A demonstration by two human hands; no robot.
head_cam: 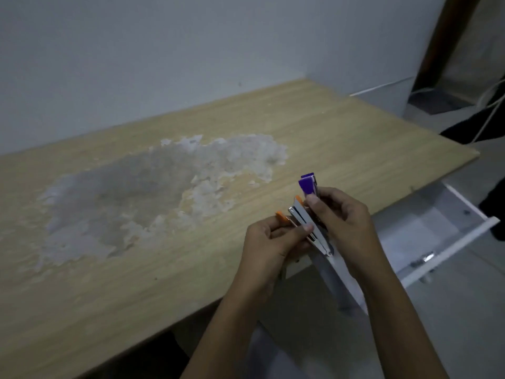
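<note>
purple stapler [308, 186] in curled right hand [344, 222] fingers [313, 200], orange stapler [282, 216] in pinching left hand [266, 242] fingers [302, 229]

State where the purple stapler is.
Head view, right of centre: the right hand grips the purple stapler over the desk edge, beside the orange stapler the left hand holds.
</note>
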